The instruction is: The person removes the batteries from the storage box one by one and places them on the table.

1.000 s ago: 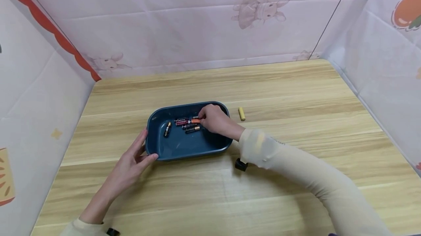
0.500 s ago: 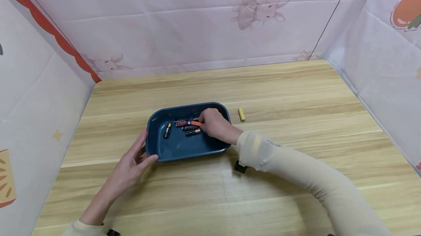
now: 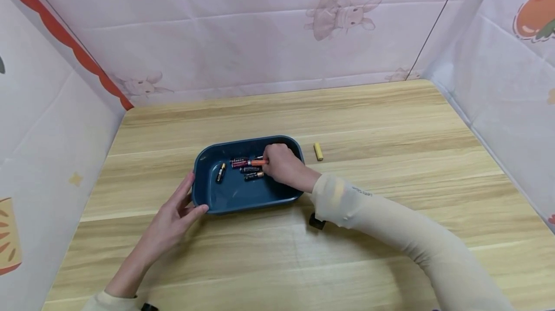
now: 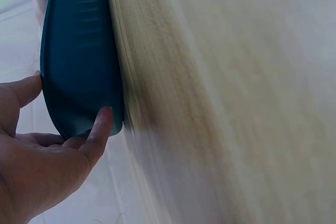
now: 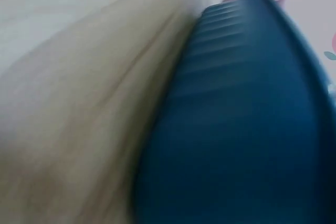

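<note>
A dark blue rectangular plastic bin (image 3: 243, 200) sits on the table. My left hand (image 3: 171, 219) holds its left end, thumb at the near rim and fingers along the outside wall; the left wrist view shows them spread around the corner. My right hand (image 3: 284, 164) reaches into the bin's right part and pinches an orange battery (image 3: 258, 162) by its right end. Beside it lie a dark red battery (image 3: 240, 163) and several dark batteries (image 3: 251, 175). A black battery with a copper-coloured end (image 3: 221, 173) lies apart at the left. The right wrist view shows only the bin's outer wall (image 5: 236, 108), not the right fingers.
A yellow battery (image 3: 318, 151) lies on the wooden table (image 3: 390, 157), right of the bin. A small black block (image 3: 317, 221) shows below the right cuff. Patterned cloth walls (image 3: 260, 46) enclose the back and sides.
My right hand has shifted slightly nearer inside the bin, and the orange battery has turned a little and moved slightly right with it. The left hand stays at the bin's left end.
</note>
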Motion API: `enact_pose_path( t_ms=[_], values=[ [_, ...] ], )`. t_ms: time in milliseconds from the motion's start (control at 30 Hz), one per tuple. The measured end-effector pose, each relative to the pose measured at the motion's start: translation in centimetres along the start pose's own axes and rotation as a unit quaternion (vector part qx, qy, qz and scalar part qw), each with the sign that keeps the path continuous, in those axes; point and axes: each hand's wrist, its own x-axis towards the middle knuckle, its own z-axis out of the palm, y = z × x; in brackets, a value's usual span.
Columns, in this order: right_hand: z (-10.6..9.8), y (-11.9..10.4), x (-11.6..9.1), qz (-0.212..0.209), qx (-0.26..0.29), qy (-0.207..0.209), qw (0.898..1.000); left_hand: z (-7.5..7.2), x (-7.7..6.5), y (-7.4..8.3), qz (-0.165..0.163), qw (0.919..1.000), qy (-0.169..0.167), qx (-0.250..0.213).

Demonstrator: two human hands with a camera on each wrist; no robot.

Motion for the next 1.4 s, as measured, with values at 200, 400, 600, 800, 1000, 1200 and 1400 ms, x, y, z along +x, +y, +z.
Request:
enact_pose_path(
  t_ms=[200, 400, 600, 800, 1000, 1200, 1400],
  values=[
    [-1.4, -0.1, -0.7, -0.013, 0.079, 0.022, 0.997, 0.1, 0.0, 0.0, -0.006, 1.0, 0.0, 0.001],
    [-3.3, -0.3, -1.5, -0.039, 0.16, 0.044, 0.985, 0.1, 0.0, 0.1, -0.006, 1.0, 0.0, 0.002],
    [-6.2, -0.7, -2.9, -0.043, 0.329, 0.024, 0.943, 0.0, 0.0, -0.1, 0.001, 1.0, -0.004, 0.002],
    [-9.3, -0.9, -4.2, -0.056, 0.496, -0.006, 0.866, 0.0, 0.0, -0.2, 0.006, 0.9999, -0.006, 0.009],
    [-12.0, -0.8, -5.2, -0.106, 0.528, 0.008, 0.843, 0.0, 0.0, -0.2, 0.008, 0.9999, -0.003, 0.007],
    [-13.6, -0.1, -5.9, -0.134, 0.551, 0.031, 0.823, 0.0, 0.0, -0.2, 0.005, 1.0, -0.005, 0.004],
    [-14.3, 0.9, -6.4, -0.131, 0.574, 0.052, 0.806, -0.1, -0.1, -0.1, 0.006, 1.0, -0.006, 0.002]
  ],
)
